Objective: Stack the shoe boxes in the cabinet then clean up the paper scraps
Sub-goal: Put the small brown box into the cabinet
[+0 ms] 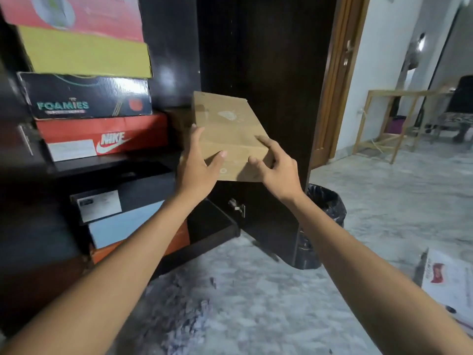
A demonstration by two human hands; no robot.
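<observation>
At left we see shoe boxes stacked in the cabinet, the orange Nike box lowest on the upper shelf. Just right of it, our left hand and right hand grip the near end of a brown box, fingers curled over its edges. Paper scraps litter the floor; a black bin stands rightward.
</observation>
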